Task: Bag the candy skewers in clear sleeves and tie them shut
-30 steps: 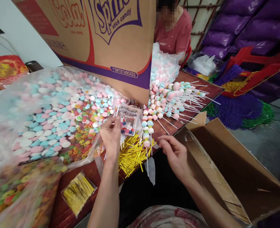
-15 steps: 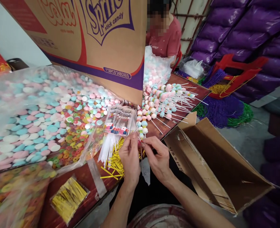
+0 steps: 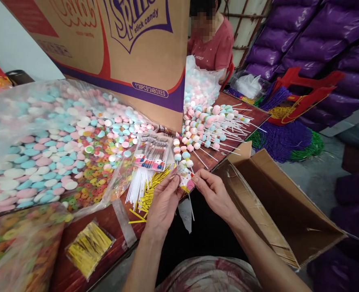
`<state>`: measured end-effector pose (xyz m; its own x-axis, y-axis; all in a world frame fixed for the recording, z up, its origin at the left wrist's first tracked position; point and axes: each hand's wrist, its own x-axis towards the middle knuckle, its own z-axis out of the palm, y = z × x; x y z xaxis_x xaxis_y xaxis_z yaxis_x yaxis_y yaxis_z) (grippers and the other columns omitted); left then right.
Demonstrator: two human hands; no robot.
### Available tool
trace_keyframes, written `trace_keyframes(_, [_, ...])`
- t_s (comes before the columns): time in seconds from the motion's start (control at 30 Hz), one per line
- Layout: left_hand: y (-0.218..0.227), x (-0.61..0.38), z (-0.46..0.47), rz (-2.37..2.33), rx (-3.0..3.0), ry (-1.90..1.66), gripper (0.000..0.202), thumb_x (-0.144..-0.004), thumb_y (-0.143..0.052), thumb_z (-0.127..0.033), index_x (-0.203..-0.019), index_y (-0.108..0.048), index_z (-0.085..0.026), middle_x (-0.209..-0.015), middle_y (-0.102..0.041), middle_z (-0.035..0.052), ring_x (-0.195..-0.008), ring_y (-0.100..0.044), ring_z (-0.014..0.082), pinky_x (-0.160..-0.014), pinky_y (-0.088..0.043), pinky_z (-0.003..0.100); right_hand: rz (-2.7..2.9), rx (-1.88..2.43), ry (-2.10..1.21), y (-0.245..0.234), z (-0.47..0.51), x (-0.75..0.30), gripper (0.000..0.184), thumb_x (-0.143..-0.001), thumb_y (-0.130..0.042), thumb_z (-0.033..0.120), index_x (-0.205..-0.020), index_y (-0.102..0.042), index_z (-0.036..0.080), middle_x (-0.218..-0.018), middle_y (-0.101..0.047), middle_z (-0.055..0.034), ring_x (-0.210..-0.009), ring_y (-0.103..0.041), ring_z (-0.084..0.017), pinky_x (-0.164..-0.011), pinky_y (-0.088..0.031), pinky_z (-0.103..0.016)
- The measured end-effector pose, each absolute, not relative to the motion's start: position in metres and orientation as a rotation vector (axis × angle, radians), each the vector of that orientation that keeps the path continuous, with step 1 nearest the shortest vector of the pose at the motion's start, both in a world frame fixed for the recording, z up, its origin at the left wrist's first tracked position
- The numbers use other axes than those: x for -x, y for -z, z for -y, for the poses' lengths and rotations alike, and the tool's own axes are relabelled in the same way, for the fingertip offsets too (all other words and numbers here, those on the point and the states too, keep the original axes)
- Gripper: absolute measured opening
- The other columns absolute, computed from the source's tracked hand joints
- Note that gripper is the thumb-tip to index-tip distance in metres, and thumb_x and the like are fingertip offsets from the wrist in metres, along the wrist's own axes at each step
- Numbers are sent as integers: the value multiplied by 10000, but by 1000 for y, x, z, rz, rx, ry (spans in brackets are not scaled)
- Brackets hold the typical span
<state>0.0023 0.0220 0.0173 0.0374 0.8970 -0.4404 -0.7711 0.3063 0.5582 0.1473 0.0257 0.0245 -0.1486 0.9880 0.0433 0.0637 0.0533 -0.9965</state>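
Together, hands (image 3: 164, 198) pinching printed packet (image 3: 187, 181), candies (image 3: 45, 161) in bag (image 3: 114, 190)

Large printed carton (image 3: 112, 56) obstructs forward reach; candy sticks (image 3: 210, 121) crowd its right side. Open box (image 3: 286, 194) admits a hand from above.

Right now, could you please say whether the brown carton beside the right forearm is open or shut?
The brown carton is open: its inner walls show, with no flap across the mouth.

Yeah, that's a candy workshop: loose sweets (image 3: 42, 162) by the left hand (image 3: 164, 198), carton (image 3: 145, 69) beyond, skewers (image 3: 211, 126) past the right hand (image 3: 213, 190).
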Motion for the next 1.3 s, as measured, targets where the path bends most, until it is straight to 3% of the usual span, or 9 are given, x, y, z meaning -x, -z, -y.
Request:
trace_keyframes(0.13, [-15, -9, -22, -931, -258, -1441, 225, -601, -876, -175, -793, -758, -174, -857, -744, 13, -790, -663, 106, -764, -526, 222, 1305, 1119, -1273, -20, -21, -140, 311, -925, -564, 414, -713, -533, 188, -642, -417, 40, -588, -343, -104, -539, -325, -223])
trace_keyframes(0.3, [-15, -13, -13, -980, -376, -1578, 155, -623, -865, -204, -700, -732, -186, -842, -734, 1, -808, -656, 108, -830, -511, 235, 1095, 1062, -1328, -20, -12, -119, 235, -821, -686, 408, -794, -620, 184, -714, -542, 17, -631, -436, -118, -611, -409, -243])
trace_keyframes(0.5, [-14, 1, 5, -930, -215, -1463, 189, -710, -823, -317, -849, -759, -205, -965, -744, 23, -855, -672, 132, -773, -543, 248, 1147, 1053, -1405, -12, -9, -112, 334, -849, -647, 412, -639, -542, 173, -635, -425, 30, -621, -361, -112, -588, -338, -244])
trace_keyframes(0.63, [-13, 11, 10, -1067, -185, -1558, 194, -589, -893, -212, -704, -741, -174, -784, -732, 1, -726, -664, 101, -699, -544, 199, 1277, 1062, -1407, -4, -10, -113, 425, -889, -589, 448, -594, -428, 189, -611, -345, 44, -590, -298, -100, -545, -275, -237])
trace_keyframes(0.77, [-14, 10, 10, -1170, -349, -1762, 199, -615, -885, -257, -740, -753, -175, -769, -725, -7, -702, -651, 81, -689, -537, 168, 1491, 1166, -1270, 1, -13, -109, 459, -939, -518, 466, -598, -365, 199, -599, -326, 49, -578, -309, -99, -545, -253, -235])
trace_keyframes(0.9, [-12, 12, 7, -1182, -357, -1779, 229, -635, -870, -323, -736, -747, -159, -760, -721, -3, -698, -646, 79, -714, -544, 182, 1903, 1393, -962, -5, -19, -111, 426, -993, -430, 433, -644, -472, 194, -634, -491, 27, -616, -424, -116, -589, -266, -246])
trace_keyframes(1.0, [-10, 18, 3, -1180, -259, -1788, 251, -565, -905, -270, -662, -709, -146, -708, -701, -15, -648, -623, 68, -654, -528, 171, 2095, 1588, -707, -12, -28, -124, 361, -1006, -419, 403, -771, -605, 203, -800, -651, -18, -721, -544, -149, -625, -289, -257])
trace_keyframes(1.17, [-12, 23, -8, -1112, 0, -1801, 339, -443, -939, -175, -590, -636, -136, -694, -688, -28, -598, -603, 68, -542, -483, 165, 2052, 1829, -501, -16, -45, -140, 277, -999, -448, 369, -966, -674, 213, -935, -714, -51, -821, -630, -184, -642, -333, -261])
trace_keyframes(1.3, [-18, 23, -16, -1043, 54, -1771, 297, -516, -921, -176, -667, -669, -129, -693, -670, -30, -588, -590, 57, -531, -471, 159, 2075, 1902, -361, -11, -50, -118, 252, -978, -490, 380, -946, -667, 204, -967, -714, -63, -858, -651, -201, -634, -344, -268])
